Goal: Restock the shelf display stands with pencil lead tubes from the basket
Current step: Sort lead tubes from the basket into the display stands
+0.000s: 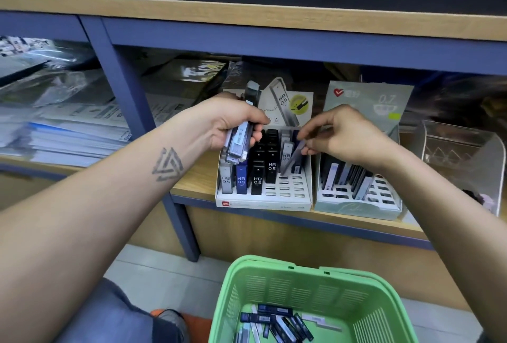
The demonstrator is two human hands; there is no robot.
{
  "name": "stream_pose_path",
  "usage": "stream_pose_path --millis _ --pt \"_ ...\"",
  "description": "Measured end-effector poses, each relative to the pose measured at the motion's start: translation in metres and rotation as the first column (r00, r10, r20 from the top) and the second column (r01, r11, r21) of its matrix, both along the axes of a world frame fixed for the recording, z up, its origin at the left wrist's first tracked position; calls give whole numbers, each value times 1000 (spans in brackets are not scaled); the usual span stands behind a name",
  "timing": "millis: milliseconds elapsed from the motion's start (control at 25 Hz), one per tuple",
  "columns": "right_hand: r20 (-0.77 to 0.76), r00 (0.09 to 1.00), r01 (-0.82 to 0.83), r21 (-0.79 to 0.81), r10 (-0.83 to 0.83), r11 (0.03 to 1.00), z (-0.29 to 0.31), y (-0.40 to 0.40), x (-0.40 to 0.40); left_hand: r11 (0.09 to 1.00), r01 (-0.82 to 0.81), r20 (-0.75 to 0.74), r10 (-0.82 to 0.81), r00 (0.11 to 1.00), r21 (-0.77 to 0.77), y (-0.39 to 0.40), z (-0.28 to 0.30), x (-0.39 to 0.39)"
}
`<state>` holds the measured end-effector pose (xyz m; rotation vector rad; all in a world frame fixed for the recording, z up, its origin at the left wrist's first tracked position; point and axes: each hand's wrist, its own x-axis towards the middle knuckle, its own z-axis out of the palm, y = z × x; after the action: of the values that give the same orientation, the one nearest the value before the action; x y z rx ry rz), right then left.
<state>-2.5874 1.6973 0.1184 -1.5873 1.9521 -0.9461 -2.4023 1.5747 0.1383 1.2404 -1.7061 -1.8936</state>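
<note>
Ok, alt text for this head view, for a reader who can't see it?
A person's right hand slots a grey lead tube into a white display stand on a shelf, while the left hand grips a bundle of tubes. Below, a green basket holds more tubes.
</note>
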Motion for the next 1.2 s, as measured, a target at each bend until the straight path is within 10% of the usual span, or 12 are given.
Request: stream_pose_path --millis 280,1200 --pt "-442 894 -71 29 76 997 0 -4 1 1000 3 3 -3 1000 -8 4 -1 -6" --pt "-443 897 -64 -117 6 991 -26 -17 16 999 15 50 -13 999 -44 -1 -13 -12"
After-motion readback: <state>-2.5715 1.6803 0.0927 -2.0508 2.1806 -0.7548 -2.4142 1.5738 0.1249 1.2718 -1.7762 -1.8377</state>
